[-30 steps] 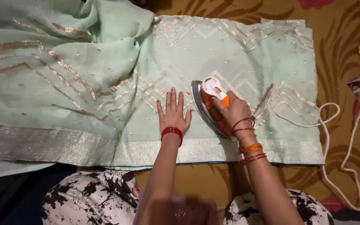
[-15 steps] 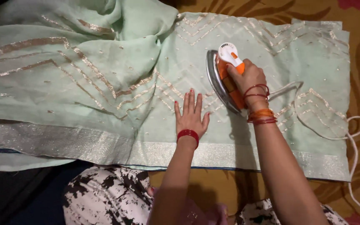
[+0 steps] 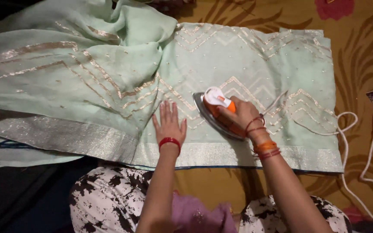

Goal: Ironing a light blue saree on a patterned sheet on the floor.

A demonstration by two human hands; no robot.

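Item 1, as I read it: right hand (image 3: 243,115) clamped on the orange-and-white iron (image 3: 219,113) mid-cloth, left hand (image 3: 169,125) flat, fingers apart, on the pale green fabric (image 3: 255,56); right section smooth, left heap (image 3: 87,51) unpressed.

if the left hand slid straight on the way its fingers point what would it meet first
Probably the bunched fold of cloth. The left hand lies flat on the cloth with fingers pointing up the picture, slightly left; the iron sits off to its right.
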